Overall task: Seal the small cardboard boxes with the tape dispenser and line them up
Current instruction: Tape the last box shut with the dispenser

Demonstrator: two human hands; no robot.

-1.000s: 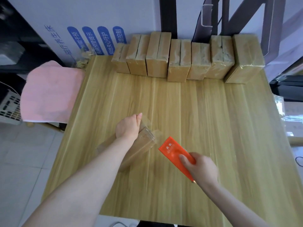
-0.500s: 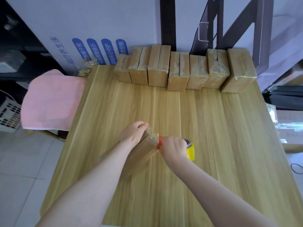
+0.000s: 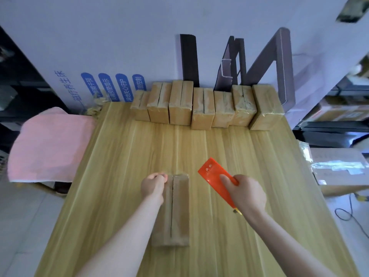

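A long, rectangular cardboard box (image 3: pixel 178 212) lies flat on the pale wood-grain desk (image 3: pixel 259 166), near the middle of its front edge, its flap seam running lengthwise. The left hand (image 3: pixel 153 186) curls its fingers on the box's far left corner, holding it. The right hand (image 3: pixel 248 193) grips a flat orange plastic tape dispenser (image 3: pixel 212 176) over the desk's right half. Seven boxes wrapped in wrinkled tape (image 3: pixel 199 110) stand in a row along the desk's back edge.

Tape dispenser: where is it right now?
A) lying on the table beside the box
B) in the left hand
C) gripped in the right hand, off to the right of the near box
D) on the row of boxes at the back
C: the right hand grips the orange tape dispenser apart from the cardboard box, whose far left corner the left hand holds.
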